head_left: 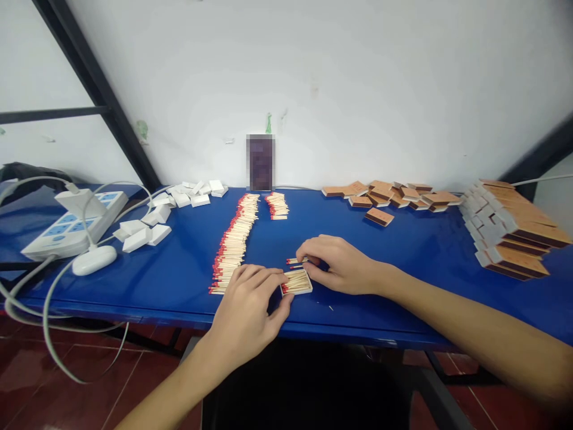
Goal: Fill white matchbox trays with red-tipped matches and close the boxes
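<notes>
Between thumb and fingers, my left hand (250, 301) grips the left end of a small white matchbox tray (304, 291). Red-headed matches (295, 280) lie lengthwise inside it, heads to the left. Just beyond the tray, my right hand (335, 263) is closed in a pinch on a few matches (293, 261), whose red heads stick out to the left. Left of the tray, a long row of loose matches (233, 242) runs away from me, partly covered by my left hand. A shorter pile of matches (277, 206) sits near the wall.
White empty trays (138, 239) lie scattered at the left, near a power strip (76, 221) with white cables. Brown matchboxes (380, 217) lie along the back right, and more matchboxes (523, 227) are stacked at the far right. A pixelated dark rectangle (261, 162) stands against the wall.
</notes>
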### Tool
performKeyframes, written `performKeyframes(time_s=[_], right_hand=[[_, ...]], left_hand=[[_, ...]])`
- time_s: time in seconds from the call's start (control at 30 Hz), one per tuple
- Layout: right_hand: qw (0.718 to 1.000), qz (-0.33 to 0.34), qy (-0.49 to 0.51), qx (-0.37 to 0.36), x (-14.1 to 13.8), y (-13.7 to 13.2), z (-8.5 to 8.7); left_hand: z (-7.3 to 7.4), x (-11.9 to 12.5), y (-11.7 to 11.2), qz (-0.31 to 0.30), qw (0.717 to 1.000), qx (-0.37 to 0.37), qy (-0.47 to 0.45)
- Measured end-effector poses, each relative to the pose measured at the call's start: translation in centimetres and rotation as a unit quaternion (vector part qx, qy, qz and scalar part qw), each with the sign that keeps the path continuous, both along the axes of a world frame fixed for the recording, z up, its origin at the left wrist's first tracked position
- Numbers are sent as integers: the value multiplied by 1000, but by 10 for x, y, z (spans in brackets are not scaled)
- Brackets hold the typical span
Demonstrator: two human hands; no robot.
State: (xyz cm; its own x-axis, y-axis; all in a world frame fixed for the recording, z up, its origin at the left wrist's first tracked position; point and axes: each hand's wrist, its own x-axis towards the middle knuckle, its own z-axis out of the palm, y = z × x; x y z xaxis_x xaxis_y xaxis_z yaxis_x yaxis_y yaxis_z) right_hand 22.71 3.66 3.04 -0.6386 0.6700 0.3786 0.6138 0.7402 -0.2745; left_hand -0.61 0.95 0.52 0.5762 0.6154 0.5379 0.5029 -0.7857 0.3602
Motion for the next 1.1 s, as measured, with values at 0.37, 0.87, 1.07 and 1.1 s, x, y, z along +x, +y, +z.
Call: performKeyframes(time_s=[0.37,0.87,1.07,1.1], right_hand=[[999,0,-6,-42,-4,-2,-3],[998,13,-4,-66,-4,-4,-2],[998,-7,4,-54,-3,-2,-2],[998,-21,5,-51,-2,-1,-2]], left_hand=[[4,0,-1,-7,1000,-10,22],[4,-1,-1,-30,999,-7,15],[2,0,0,-17,1000,-4,11],[2,0,0,-15,1000,-6,13]])
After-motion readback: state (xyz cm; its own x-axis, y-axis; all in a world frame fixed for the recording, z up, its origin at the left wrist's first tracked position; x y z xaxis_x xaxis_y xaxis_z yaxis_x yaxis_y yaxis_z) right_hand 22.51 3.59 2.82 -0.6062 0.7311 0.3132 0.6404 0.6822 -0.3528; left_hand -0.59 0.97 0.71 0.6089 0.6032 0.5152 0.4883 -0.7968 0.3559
